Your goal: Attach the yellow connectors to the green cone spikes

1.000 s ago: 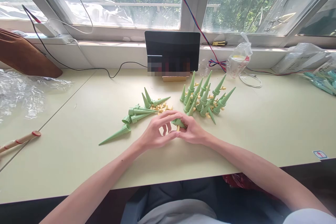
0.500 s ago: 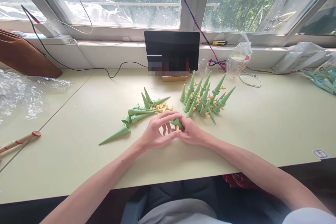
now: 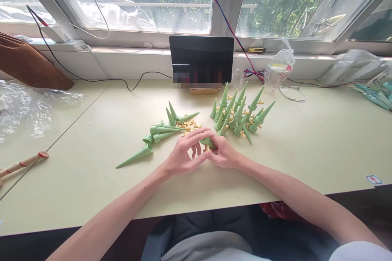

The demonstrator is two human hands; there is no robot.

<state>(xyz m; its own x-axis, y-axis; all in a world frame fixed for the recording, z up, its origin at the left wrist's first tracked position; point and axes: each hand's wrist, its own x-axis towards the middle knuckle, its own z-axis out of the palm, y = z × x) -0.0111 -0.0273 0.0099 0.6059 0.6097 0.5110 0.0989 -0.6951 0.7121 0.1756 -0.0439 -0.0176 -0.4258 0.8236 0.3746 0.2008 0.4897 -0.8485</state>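
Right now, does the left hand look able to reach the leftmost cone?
Likely yes: only table shows between the left hand and leftmost cone, though that hand is at another cone.

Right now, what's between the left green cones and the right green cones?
A heap of small yellow pieces, right beside the left green cones, shows there in the head view.

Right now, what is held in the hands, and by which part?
A green cone: the right hand grips its side, beside a small yellow piece. Whether the left hand grips it too is unclear.
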